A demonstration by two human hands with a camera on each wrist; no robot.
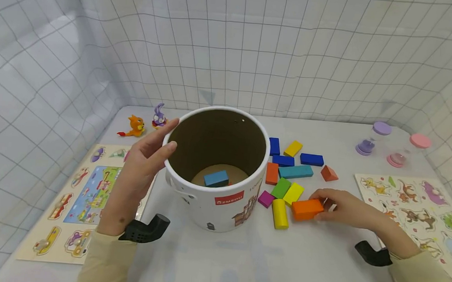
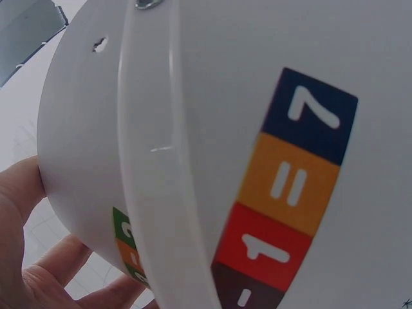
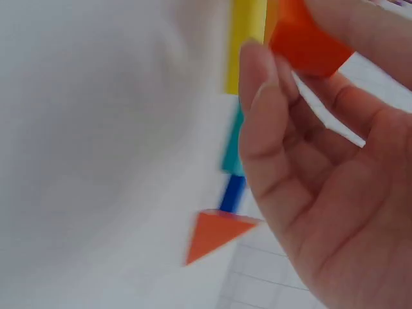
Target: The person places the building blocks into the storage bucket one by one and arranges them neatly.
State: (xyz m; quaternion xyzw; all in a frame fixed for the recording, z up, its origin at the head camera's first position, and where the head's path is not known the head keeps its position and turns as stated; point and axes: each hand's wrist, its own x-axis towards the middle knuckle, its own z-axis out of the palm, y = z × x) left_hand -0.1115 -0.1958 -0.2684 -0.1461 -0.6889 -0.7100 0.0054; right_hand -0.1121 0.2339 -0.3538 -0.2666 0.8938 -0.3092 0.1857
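A white bucket [image 1: 202, 200] with printed pictures stands upright in the middle of the table, and a blue block [image 1: 216, 179] lies on its floor. My left hand [image 1: 139, 165] holds the bucket's left rim, thumb and fingertips at the edge. The left wrist view shows the bucket's side with a number strip [image 2: 286, 180] and its white handle [image 2: 154, 161]. Between thumb and fingers, my right hand [image 1: 345, 208] pinches an orange block [image 1: 306, 209] beside a yellow cylinder [image 1: 280, 214]. Part of the orange block is hidden by the fingers in the right wrist view.
Several loose blocks, including a teal one [image 1: 296, 171] and an orange triangular prism [image 1: 329, 173], lie right of the bucket. Puzzle boards [image 1: 52, 233] [image 1: 368, 182] flank both sides. Two sand timers [image 1: 373, 138] and two small animal figures [image 1: 135, 126] stand farther back.
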